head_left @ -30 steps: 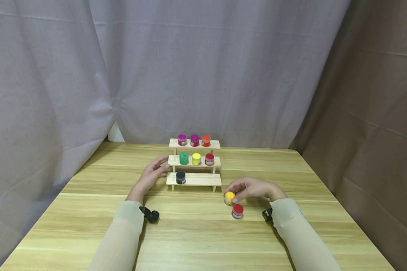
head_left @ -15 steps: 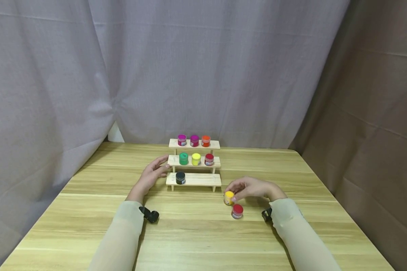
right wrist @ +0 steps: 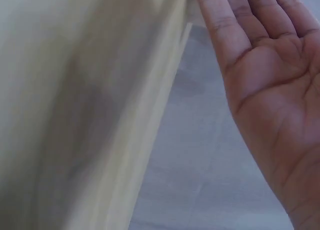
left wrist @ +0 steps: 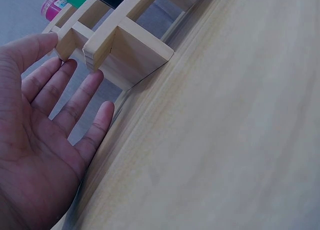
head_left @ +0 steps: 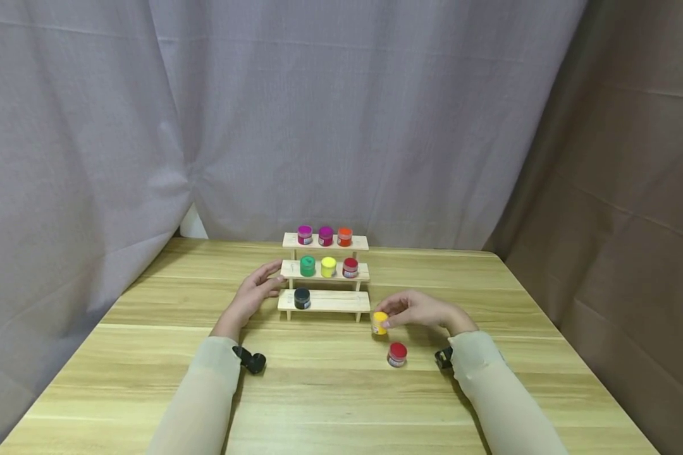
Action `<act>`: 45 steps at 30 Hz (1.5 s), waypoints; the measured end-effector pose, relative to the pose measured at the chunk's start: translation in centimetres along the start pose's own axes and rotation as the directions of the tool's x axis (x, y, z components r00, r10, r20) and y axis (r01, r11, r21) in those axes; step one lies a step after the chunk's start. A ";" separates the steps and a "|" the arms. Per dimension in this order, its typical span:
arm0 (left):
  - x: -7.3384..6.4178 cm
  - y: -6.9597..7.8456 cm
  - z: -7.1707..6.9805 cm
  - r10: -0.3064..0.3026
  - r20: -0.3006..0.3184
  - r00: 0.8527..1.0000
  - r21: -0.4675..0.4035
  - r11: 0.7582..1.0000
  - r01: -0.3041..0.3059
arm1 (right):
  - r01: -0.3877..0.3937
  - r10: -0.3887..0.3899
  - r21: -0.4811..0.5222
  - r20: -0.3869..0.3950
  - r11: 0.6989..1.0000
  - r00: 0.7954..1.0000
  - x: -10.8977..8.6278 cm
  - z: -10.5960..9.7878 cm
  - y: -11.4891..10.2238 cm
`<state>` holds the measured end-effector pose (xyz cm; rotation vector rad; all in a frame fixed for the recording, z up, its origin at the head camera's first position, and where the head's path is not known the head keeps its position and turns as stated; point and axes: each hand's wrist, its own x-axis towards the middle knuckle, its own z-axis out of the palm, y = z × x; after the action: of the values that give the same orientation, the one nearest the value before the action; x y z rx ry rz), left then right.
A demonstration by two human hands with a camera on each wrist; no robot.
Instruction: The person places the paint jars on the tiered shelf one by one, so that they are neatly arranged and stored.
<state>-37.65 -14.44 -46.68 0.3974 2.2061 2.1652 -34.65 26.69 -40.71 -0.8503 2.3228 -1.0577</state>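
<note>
My right hand [head_left: 422,311] pinches a yellow-orange paint jar [head_left: 380,323] by its side, just off the front right corner of a three-tier wooden stand [head_left: 341,302]. In the right wrist view the palm [right wrist: 275,95] shows, with the fingertips and jar out of frame. A red-lidded paint jar [head_left: 397,354] stands on the table below that hand. My left hand [head_left: 250,296] rests at the stand's left side, its fingers extended. In the left wrist view the fingertips and thumb of the left hand [left wrist: 50,120] are right at the ends of the shelves.
Two magenta jars [head_left: 326,236] and an orange one [head_left: 344,237] occupy the top tier. Green [head_left: 307,266], yellow [head_left: 328,267] and red [head_left: 350,268] jars line the middle tier. A black jar [head_left: 301,298] stands left on the bottom tier. Grey curtain [head_left: 341,126] hangs behind.
My right hand has lifted the yellow-orange jar slightly and carried it a little left and away from me, towards the stand. The left hand has stayed in place.
</note>
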 end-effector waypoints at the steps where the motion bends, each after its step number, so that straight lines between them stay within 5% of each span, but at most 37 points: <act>1: 0.0 0.0 0.0 0.001 -0.001 1.000 -0.001 1.000 -0.001 | 0.012 -0.012 -0.003 -0.006 1.000 1.000 0.1 0.0 -0.3; 8: 0.0 0.1 -0.1 0.006 0.017 1.000 0.001 1.000 -0.006 | 0.082 -0.082 -0.010 -0.003 0.997 0.997 0.9 0.0 -2.0; 25: 0.1 -0.2 0.0 0.006 0.004 1.000 0.009 1.000 -0.006 | 0.089 -0.089 -0.002 -0.024 0.996 0.996 3.4 0.4 -5.0; 45: 0.0 -0.1 0.0 0.000 -0.002 1.000 0.008 1.000 0.000 | 0.146 -0.148 -0.053 -0.039 0.988 0.988 7.0 1.4 -6.3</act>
<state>-37.66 -14.44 -46.77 0.3956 2.2160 2.1590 -36.58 17.87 -37.63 -1.0423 2.3606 -1.0914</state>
